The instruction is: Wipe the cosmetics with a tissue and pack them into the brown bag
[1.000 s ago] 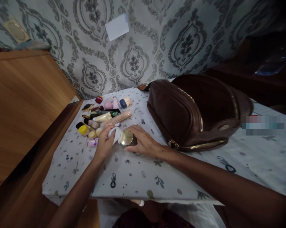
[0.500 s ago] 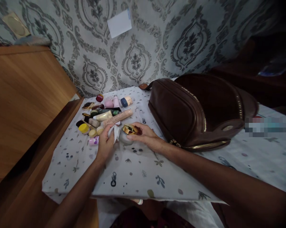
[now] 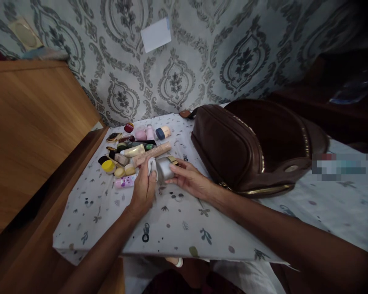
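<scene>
My right hand (image 3: 188, 177) is closed round a round frosted jar (image 3: 165, 168) with a shiny gold lid, tipped on its side above the table. In my left hand (image 3: 144, 183) is a bunched white cloth (image 3: 152, 164), pressed close to the end of the jar. Just beyond and left of my hands lie several cosmetics: a long peach tube (image 3: 151, 154), a cream tube (image 3: 133, 151), a yellow-lidded jar (image 3: 108, 166) and a pink-purple tube (image 3: 125, 182).
A large brown bag (image 3: 227, 143) with an unzipped top stands to the right. The table (image 3: 184, 232) has a patterned white cover. A wooden cabinet (image 3: 34, 122) rises at the left, and a patterned wall (image 3: 196, 61) closes off the back.
The jar has been tilted, so its gold lid now faces right instead of up. My left hand has turned and shifted slightly right with the cloth, uncovering more of the pink-purple tube.
</scene>
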